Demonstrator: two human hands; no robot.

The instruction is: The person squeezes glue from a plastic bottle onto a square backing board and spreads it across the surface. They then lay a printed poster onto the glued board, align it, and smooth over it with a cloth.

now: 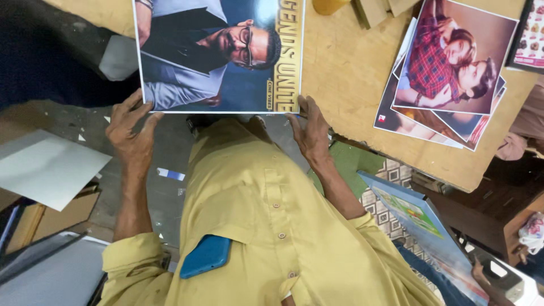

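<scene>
Both hands, L [131, 131] & R [310, 131], fingers clamped on glossy poster [218, 56] at wooden worktop [345, 68] edge; photo prints [447, 73] stacked nearby.

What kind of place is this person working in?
Probably a photo printing or framing workshop. Both hands, left and right, hold a large printed poster over a worn wooden worktable; a stack of glossy photo prints lies there, and a mounted picture panel leans nearby.

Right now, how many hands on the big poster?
2. Left hand grips the poster at its near left corner; right hand holds its near right corner. No other hands visible on it.
</scene>
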